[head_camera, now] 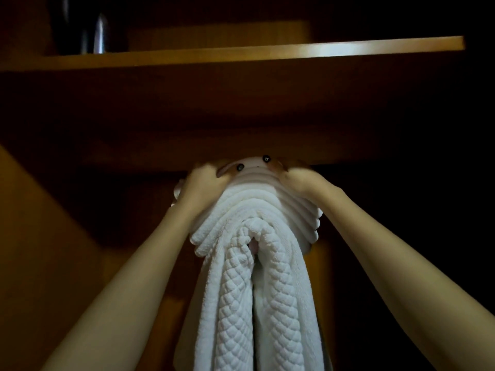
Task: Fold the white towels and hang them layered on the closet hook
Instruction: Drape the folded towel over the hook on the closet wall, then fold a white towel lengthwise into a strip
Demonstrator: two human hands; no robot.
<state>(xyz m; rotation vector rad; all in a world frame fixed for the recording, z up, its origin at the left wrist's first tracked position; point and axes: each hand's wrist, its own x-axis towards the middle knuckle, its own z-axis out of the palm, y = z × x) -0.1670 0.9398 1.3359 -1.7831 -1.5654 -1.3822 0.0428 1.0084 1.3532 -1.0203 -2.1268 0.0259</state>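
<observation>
White towels [254,210] hanging on the closet hook [253,164], centre of the frame.

The towels are draping in a layered stack from the hook's pale plate with its two dark screws, and a quilted one is trailing down the middle to the bottom edge. The left hand [203,182] and the right hand [297,179] are gripping the top of the stack from either side, fingers curling over the folds just under the plate (the fingertips are partly hidden). To seat it well, I judge both hands should be pushing the layers back evenly, keeping the folds centred, then easing off slowly so nothing is sliding sideways. A wooden shelf [241,54] is crossing the upper frame, and a dark cylinder [100,33] is standing on it at upper left.
</observation>
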